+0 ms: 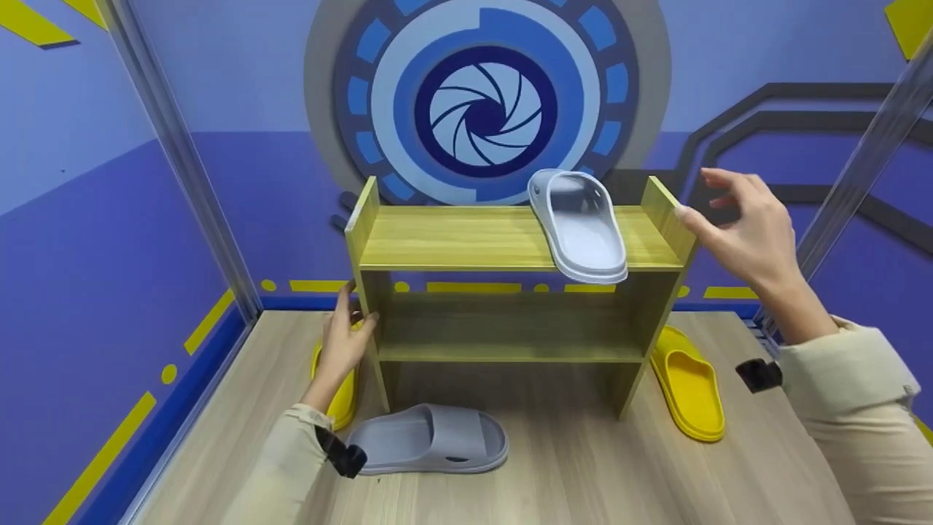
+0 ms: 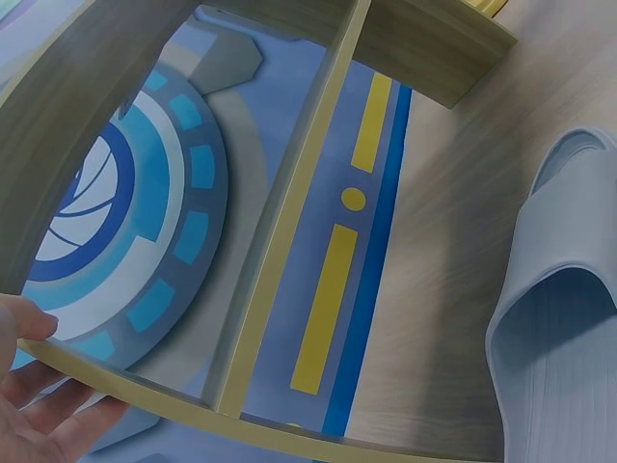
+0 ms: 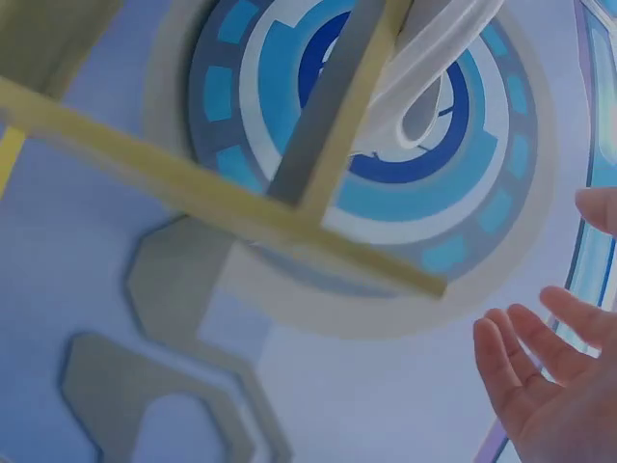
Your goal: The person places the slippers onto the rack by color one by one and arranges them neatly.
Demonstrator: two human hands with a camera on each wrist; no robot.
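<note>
A small two-tier wooden shelf [image 1: 452, 237] stands on the table. My left hand [image 1: 342, 346] grips the front edge of its left side panel, thumb on the inner face and fingers on the outer, as the left wrist view shows. My right hand [image 1: 754, 237] is raised beside the top of the right panel, its fingers loosely bent and holding nothing; in the right wrist view it stands apart from the wood. A pale grey clog-style slipper [image 1: 592, 244] lies on the top board, its heel jutting past the front edge. A grey slide slipper [image 1: 455, 437] lies on the table at the shelf's front left.
One yellow slipper [image 1: 696, 401] lies right of the shelf. Another yellow slipper [image 1: 344, 401] lies to the left, partly hidden by my left hand and arm. A blue patterned wall [image 1: 248, 168] rises behind the wooden table [image 1: 583, 474], with metal posts [image 1: 175, 146] at the corners.
</note>
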